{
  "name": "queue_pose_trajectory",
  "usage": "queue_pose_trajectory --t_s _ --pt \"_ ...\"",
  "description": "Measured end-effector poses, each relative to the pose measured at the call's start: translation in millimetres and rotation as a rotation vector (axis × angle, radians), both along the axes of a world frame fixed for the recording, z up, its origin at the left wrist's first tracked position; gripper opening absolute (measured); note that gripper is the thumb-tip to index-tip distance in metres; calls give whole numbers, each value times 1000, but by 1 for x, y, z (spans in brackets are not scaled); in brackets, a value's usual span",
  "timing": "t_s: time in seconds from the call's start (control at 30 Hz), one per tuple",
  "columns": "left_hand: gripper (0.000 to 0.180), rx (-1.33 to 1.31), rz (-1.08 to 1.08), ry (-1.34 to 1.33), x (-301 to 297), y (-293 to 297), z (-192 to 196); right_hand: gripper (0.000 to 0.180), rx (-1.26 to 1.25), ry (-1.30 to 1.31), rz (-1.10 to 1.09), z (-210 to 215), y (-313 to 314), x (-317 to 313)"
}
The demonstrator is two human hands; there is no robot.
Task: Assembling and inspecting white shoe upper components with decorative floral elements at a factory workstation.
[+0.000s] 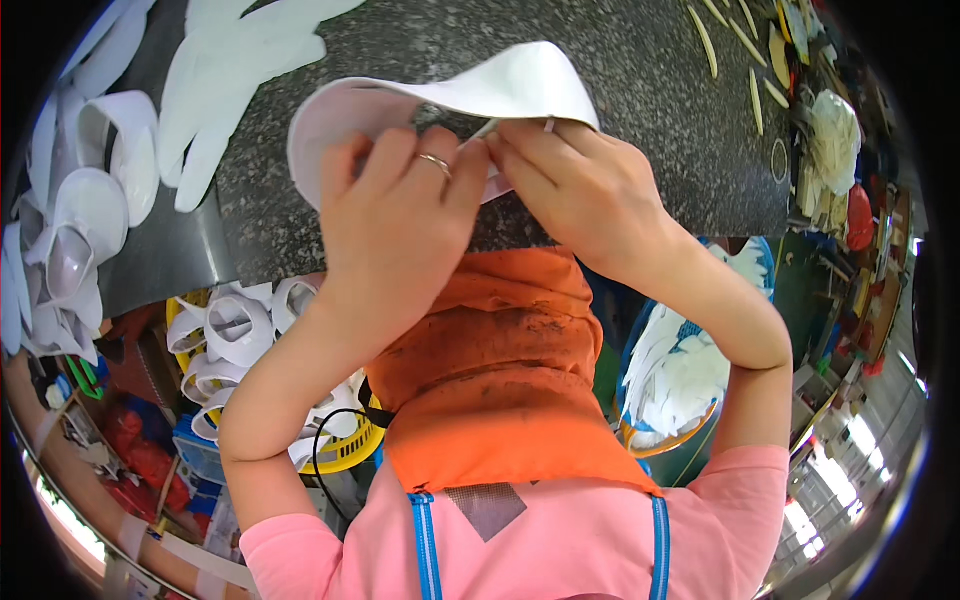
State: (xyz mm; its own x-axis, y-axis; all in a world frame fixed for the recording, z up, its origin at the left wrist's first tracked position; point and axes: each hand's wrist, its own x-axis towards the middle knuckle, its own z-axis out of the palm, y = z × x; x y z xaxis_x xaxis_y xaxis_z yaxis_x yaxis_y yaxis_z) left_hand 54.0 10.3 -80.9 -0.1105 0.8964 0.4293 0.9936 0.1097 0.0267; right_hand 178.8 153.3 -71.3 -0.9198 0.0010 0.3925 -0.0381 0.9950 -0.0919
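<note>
A white, curved sheet piece [530, 80], shaped like a shoe upper, is held up above the dark speckled tabletop [640, 60]. It bends into a loop, with its broad left part flaring out. My left hand [400, 215] has its fingers curled over the near edge of the piece; a ring shows on one finger. My right hand [585, 185] pinches the edge under the right end. The fingertips of both hands nearly meet in the middle. What lies between them is mostly hidden.
Flat white cut pieces [225, 85] lie at the table's far left, beside a pile of looped white pieces [95, 215]. Below, a yellow basket [352, 452] holds more loops. At right stands a blue-rimmed container [628, 350] of white pieces. Thin cream strips [755, 100] lie far right.
</note>
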Motion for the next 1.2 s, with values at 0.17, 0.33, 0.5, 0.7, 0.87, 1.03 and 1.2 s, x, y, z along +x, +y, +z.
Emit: queue_pose_trajectory --t_s 0.17,0.33,0.5,0.7,0.87,1.03,1.2 --pt "30 -141 22 124 -7 -2 11 11 -16 79 55 -20 11 0" --pt "43 -208 -30 223 -10 2 15 11 -85 102 140 -3 19 6" --pt "37 -161 -87 198 -14 -8 11 12 -79 117 163 -10 18 -3" --pt "29 -81 -113 173 -13 -16 10 20 -26 247 250 -39 27 6" --pt "39 -277 -92 189 -17 -57 5 8 -306 163 93 -26 -2 12" --pt "46 -403 -63 -5 -11 -71 -9 21 22 67 52 -19 -12 24" --pt "57 -213 10 -1 7 -56 -12 29 -203 -59 -27 -21 -13 27"
